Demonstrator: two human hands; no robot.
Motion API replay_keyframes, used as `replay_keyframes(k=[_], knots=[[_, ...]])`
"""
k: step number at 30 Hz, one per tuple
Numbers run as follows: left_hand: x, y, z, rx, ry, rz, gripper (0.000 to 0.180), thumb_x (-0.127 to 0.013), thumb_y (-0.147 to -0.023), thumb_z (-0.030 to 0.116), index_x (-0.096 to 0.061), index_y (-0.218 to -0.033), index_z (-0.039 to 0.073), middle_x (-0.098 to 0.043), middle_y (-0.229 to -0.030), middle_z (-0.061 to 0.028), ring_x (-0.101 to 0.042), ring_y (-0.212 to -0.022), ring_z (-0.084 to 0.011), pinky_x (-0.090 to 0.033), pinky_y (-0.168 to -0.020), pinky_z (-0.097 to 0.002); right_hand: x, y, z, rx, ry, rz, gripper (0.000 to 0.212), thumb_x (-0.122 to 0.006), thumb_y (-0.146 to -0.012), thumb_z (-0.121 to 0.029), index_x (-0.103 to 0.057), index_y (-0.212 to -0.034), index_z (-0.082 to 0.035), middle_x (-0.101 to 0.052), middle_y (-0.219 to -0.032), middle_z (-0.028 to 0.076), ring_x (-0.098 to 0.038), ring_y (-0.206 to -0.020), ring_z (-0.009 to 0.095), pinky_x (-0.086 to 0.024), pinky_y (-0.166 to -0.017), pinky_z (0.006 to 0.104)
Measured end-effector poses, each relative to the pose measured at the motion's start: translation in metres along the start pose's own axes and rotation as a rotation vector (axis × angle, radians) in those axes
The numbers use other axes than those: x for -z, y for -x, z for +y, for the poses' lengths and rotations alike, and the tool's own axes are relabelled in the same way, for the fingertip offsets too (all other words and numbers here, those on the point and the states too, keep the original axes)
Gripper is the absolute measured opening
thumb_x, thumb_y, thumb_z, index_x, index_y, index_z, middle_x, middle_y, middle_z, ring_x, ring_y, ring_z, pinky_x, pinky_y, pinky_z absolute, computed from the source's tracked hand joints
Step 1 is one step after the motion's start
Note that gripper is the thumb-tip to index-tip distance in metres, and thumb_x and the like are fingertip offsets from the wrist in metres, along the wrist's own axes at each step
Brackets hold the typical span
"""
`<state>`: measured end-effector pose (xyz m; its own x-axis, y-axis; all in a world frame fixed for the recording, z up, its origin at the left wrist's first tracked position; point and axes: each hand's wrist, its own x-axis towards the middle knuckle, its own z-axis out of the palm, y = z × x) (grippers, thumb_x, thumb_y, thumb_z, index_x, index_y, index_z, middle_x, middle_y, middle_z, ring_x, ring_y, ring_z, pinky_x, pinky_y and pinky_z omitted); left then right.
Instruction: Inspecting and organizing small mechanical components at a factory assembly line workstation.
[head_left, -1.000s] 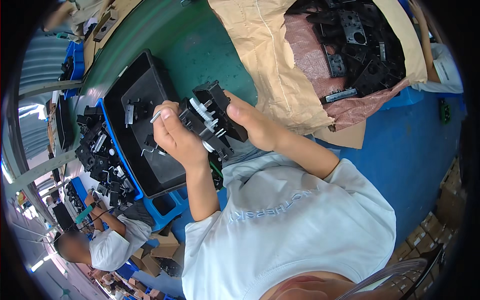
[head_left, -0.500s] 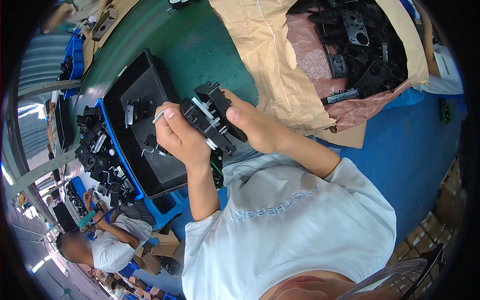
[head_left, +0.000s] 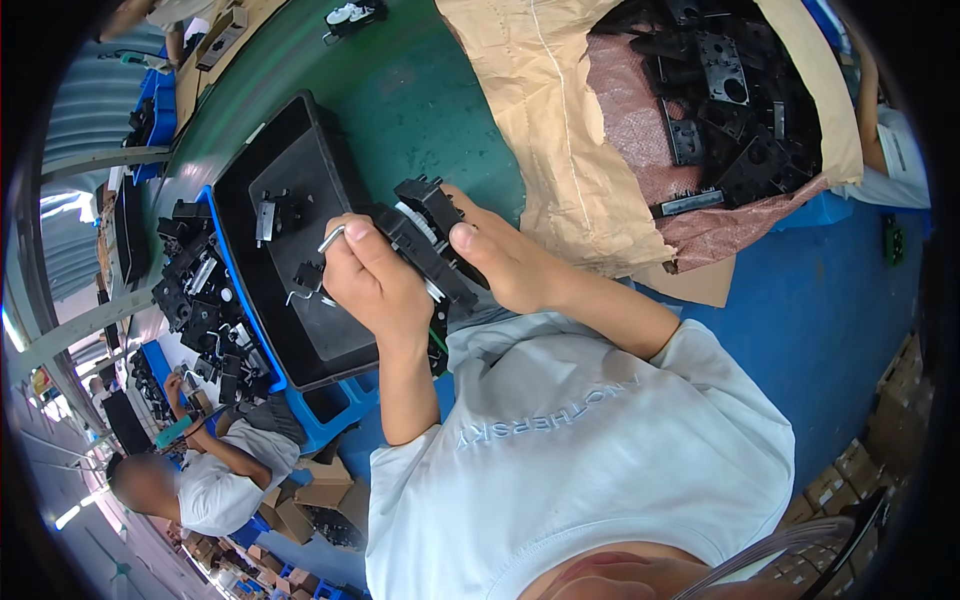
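My left hand (head_left: 375, 285) is closed around one side of a black plastic gear housing (head_left: 432, 262). A bent metal rod (head_left: 331, 238) sticks out by its thumb and index finger. My right hand (head_left: 505, 262) grips a black plastic part (head_left: 430, 205) on the other side, thumb pressed against its edge. The two black pieces lie close together, with a white gear (head_left: 417, 222) showing in the narrow gap between them. My palms and fingers hide much of the assembly, so I cannot tell whether the pieces are fully joined.
Left of my hands is a black tray (head_left: 335, 180) holding a few mechanisms (head_left: 275, 218). Beyond it, a blue bin (head_left: 245, 310) is heaped with black parts. A paper-lined sack (head_left: 560, 130) of black plates stands at right. A co-worker (head_left: 215, 490) sits at lower left.
The two black pieces have come closer together, and the white gears between them are now mostly covered. My left hand has shifted slightly right, toward my right hand.
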<state>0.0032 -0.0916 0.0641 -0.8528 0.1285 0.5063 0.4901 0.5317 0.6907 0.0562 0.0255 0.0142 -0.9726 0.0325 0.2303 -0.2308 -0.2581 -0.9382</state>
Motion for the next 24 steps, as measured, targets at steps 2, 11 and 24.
replay_keyframes(k=[2, 11, 24], knots=[[0.004, 0.001, 0.002, -0.019, -0.042, -0.009, 0.028, -0.041, -0.1, 0.015, -0.052, -0.079, 0.001, -0.055, -0.075, -0.0091, -0.044, -0.06, -0.0176, -0.04, -0.059, -0.0305, -0.001, 0.001, -0.004, 0.041, 0.025, -0.03, 0.059, -0.034, -0.1, -0.036, -0.031, -0.141, 0.006, -0.058, -0.115, 0.021, -0.054, -0.091, 0.026, -0.042, -0.086, 0.0385], [0.015, 0.001, 0.001, 0.024, 0.093, -0.115, 0.018, -0.052, -0.093, 0.015, -0.058, -0.086, -0.002, -0.061, -0.08, -0.0123, -0.052, -0.063, -0.0193, -0.044, -0.062, -0.0323, -0.011, 0.0, -0.001, 0.075, 0.004, 0.015, 0.066, -0.035, -0.1, -0.04, -0.022, -0.146, 0.005, -0.056, -0.119, 0.022, -0.055, -0.096, 0.028, -0.042, -0.089, 0.0381], [0.035, 0.027, 0.018, 0.005, -0.038, -0.435, 0.04, -0.076, -0.068, 0.004, -0.064, -0.104, -0.007, -0.07, -0.091, -0.0179, -0.063, -0.066, -0.0235, -0.05, -0.059, -0.0284, 0.019, -0.032, -0.012, 0.0, -0.238, -0.228, 0.074, -0.032, -0.098, -0.049, -0.019, -0.149, 0.003, -0.038, -0.144, 0.023, -0.045, -0.127, 0.028, -0.031, -0.109, 0.0386]])
